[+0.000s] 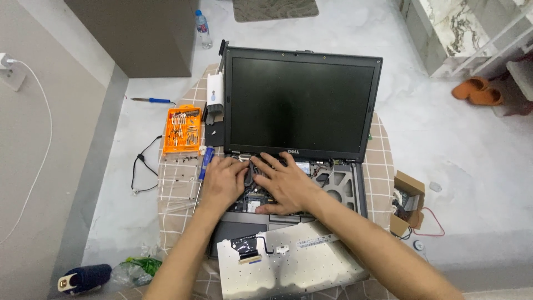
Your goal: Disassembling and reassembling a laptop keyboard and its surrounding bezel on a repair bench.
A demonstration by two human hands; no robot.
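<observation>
Left hand and right hand: grips pressed flat, holding nothing, inside open laptop chassis on bench | Risk: detached keyboard may strain its ribbon; loose screws may scatter.

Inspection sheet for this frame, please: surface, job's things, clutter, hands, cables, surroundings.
Surface: small table under a checked cloth.
Job's things: open laptop, screen dark, its inside bare; keyboard flipped face down at the front edge.
Clutter: orange bit case, blue screwdriver, loose screws by them; cardboard box at right.
Hands: left hand and right hand both rest flat inside the laptop; no tool held.
Cables: white cable from a wall plug, black cable on the floor.
Surroundings: pale floor, bottle, orange sandals, second screwdriver.
</observation>
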